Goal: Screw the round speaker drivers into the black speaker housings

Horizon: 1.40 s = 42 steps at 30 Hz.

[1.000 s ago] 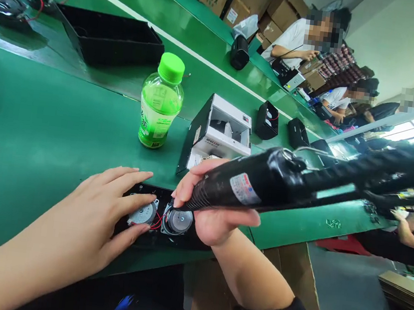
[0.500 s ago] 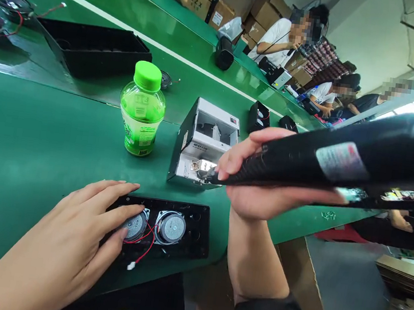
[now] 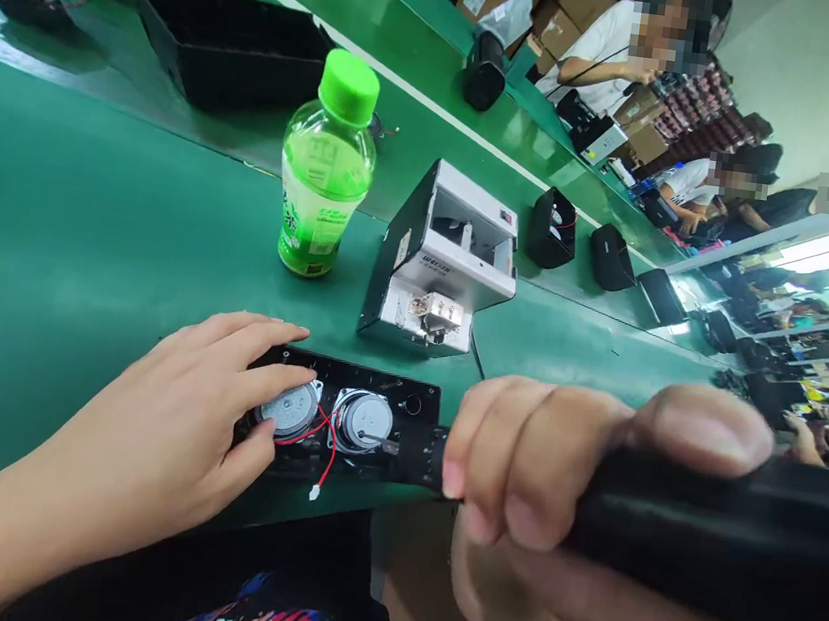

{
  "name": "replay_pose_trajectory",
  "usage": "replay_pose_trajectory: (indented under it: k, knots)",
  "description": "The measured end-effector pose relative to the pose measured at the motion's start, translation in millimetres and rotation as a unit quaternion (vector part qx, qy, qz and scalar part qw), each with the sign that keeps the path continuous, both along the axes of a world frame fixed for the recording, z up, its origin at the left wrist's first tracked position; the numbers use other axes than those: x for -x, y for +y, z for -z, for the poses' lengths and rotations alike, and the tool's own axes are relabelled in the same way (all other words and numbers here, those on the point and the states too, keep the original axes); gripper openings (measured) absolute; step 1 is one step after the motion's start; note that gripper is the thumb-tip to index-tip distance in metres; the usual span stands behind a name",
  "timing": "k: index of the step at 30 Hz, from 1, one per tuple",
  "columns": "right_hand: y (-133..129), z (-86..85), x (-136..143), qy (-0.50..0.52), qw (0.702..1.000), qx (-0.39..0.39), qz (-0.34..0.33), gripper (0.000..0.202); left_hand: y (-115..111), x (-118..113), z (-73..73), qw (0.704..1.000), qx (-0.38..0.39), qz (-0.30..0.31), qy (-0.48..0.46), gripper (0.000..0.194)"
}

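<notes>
While two speakers (image 3: 376, 411) are sitting wired in the black panel (image 3: 429, 393) on the desk (image 3: 186, 262), their plug (image 3: 315, 492) is lying loose; whether screws are all in, I cannot tell. The left hand (image 3: 197, 415) is resting half-open fingers on one speaker; the right hand (image 3: 549, 448) is gripping a power driver (image 3: 721, 520), its tip reaching the other. Behind, a machine (image 3: 442, 269) is standing.

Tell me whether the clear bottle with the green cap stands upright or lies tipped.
Upright: the clear bottle rests on its base, green cap on top.
</notes>
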State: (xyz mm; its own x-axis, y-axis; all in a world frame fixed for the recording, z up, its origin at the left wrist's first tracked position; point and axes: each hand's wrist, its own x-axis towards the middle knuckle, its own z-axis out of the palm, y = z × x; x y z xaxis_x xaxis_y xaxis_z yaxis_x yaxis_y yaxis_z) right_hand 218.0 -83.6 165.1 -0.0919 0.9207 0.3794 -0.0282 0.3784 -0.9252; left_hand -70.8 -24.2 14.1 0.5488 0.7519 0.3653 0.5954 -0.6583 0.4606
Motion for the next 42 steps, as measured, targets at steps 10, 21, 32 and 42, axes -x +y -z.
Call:
replay_pose_trajectory:
  k: [10, 21, 32, 42]
  knots:
    - [1, 40.0, 22, 0.028, 1.000, 0.001, 0.002, 0.034, -1, -6, -8.7, 1.000, 0.009, -0.006, 0.009, 0.047]
    - [1, 55.4, 29, 0.038, 0.999, 0.011, 0.032, 0.029, -1, -6, -10.5, 1.000, 0.010, 0.004, 0.018, 0.044]
    - [-8, 62.0, 11, -0.090, 0.984, -0.048, -0.147, 0.022, -13, -11, -10.7, 0.999, -0.025, -0.014, 0.023, 0.047]
    - [-18, 73.9, 32, -0.034, 0.998, -0.048, -0.013, 0.021, 11, 22, -3.7, 0.995, 0.060, 0.074, 0.022, 0.044]
